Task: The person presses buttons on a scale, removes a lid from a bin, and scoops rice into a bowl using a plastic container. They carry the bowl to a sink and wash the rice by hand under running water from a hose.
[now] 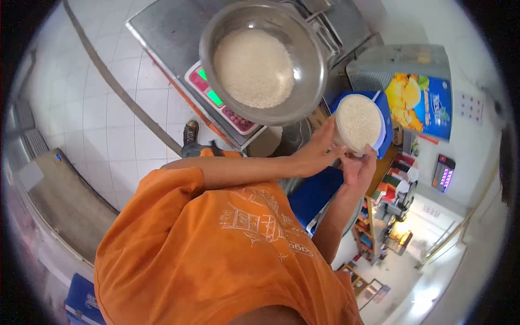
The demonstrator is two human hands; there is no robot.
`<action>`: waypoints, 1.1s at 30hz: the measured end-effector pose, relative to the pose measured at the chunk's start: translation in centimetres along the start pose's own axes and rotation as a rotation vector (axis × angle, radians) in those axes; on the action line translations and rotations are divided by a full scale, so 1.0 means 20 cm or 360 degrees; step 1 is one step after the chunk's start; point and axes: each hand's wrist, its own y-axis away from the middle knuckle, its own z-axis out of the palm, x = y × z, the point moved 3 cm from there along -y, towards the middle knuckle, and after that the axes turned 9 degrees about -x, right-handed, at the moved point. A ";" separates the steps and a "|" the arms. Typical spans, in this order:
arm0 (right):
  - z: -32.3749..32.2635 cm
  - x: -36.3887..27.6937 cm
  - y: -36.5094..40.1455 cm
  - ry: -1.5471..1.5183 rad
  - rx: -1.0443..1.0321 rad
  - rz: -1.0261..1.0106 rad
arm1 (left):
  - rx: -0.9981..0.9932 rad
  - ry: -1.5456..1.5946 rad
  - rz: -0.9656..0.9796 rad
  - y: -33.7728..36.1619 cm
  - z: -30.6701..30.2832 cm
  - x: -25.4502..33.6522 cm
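Both of my hands hold a round clear tub of white rice (359, 122), to the right of the metal table. My left hand (319, 145) reaches across and grips its near left side, fingers against the wall. My right hand (358, 167) supports it from below on the near side, thumb up by the rim. A blue container (383, 116) with a pale rim lies behind and beneath the tub. A wide steel bowl (311, 89) sits on a red and white digital scale (238, 120) with green displays. More white rice (253, 67) fills the bowl's bottom.
The scale stands on a metal table (162, 27) with a reddish front edge. A yellow and blue poster box (420, 105) is beyond the blue container. Below my arms lies a dark blue surface (317, 195). Shelves with goods (365, 230) stand to the right.
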 end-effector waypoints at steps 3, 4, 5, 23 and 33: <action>0.04 0.03 -0.09 0.0141 0.0128 0.0052 | 0.0159 0.0120 -0.0117 -0.04 -0.01 -0.15; 0.07 0.04 -0.12 0.0193 0.0196 0.0043 | 0.0209 0.0137 -0.0125 -0.03 -0.03 -0.13; 0.10 0.05 -0.14 0.0339 0.0259 -0.0040 | 0.0293 0.0248 -0.0159 -0.03 -0.05 -0.11; 0.60 0.27 -0.22 0.1643 0.0716 -0.0588 | 0.0424 0.1995 -0.0321 -0.23 -0.13 -0.40; 0.73 0.31 -0.21 0.2328 0.0800 -0.0851 | 0.0553 0.2713 -0.0305 -0.27 -0.10 -0.31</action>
